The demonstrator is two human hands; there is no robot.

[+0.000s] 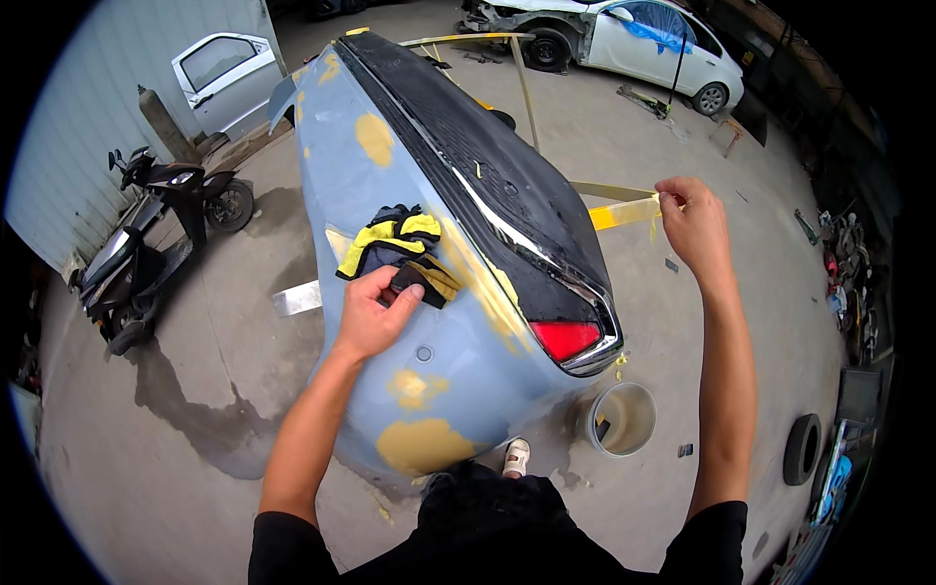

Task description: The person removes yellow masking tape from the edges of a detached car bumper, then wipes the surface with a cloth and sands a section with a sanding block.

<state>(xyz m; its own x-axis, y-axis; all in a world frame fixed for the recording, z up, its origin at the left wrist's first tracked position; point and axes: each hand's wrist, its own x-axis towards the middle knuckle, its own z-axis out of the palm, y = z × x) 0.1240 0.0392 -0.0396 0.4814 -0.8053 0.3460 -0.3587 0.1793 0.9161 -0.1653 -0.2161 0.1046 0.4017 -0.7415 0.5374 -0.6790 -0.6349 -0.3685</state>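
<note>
A grey-blue car bumper [380,224] with ochre filler patches stretches before me. Along its right side run a black textured section [487,166], a chrome strip and a red reflector [565,340]. My left hand [372,314] pinches a folded sheet of sandpaper [430,281], dark with an ochre-dusted face, over the bumper. Beside it a crumpled yellow and black cloth [398,240] lies on the painted surface. Out to the right, my right hand [697,222] is closed at the end of a yellow stand arm [624,214], its fingertips pinching a thin yellow strip of tape [653,230].
A bucket [624,419] stands on the floor by the reflector end, near my shoe [517,456]. At the left are a black scooter [161,224] and a loose car door [229,83]. A white car [624,44] is parked behind; a tyre [802,448] lies at right.
</note>
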